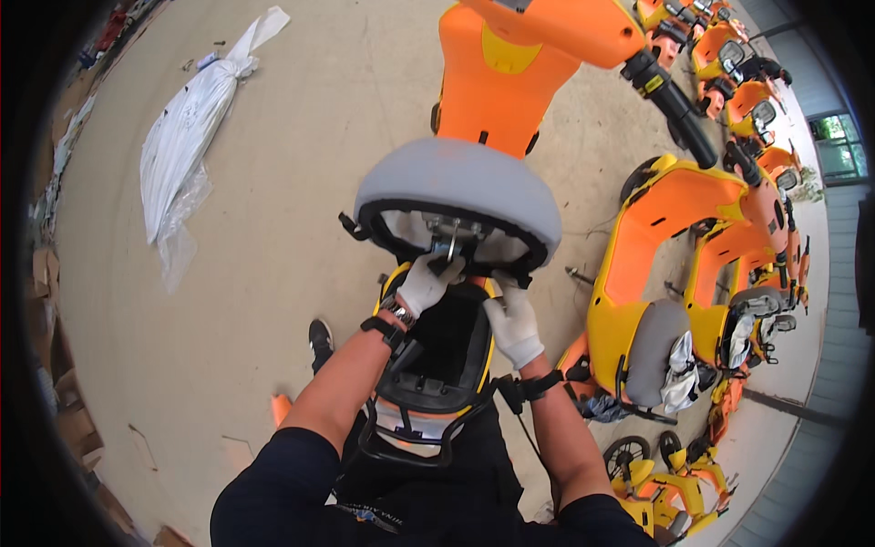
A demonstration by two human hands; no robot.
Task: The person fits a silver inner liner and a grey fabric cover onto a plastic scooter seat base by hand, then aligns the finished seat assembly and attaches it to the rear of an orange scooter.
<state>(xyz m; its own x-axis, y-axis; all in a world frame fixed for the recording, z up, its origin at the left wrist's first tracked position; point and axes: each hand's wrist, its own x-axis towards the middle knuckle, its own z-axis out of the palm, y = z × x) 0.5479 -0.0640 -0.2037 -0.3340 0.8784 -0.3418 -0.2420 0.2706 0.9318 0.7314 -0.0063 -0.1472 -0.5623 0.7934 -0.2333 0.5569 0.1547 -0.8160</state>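
A grey scooter seat (458,178) is tipped up, its hollow underside facing me. Below it lies the black storage well (441,342) of the orange and yellow scooter (497,96). My left hand (427,285), in a white glove, is closed under the seat, beside a shiny metal rod (453,244) at the bracket. What its fingers pinch is hidden. My right hand (515,324), also gloved, is closed at the seat's lower right edge, fingertips partly hidden behind the rim.
Other orange and yellow scooters (629,273) stand close on the right, in a row running back. White plastic wrapping (187,137) lies on the concrete floor at the left. Cardboard (73,410) lines the left edge. A black rear rack (406,447) sits against my body.
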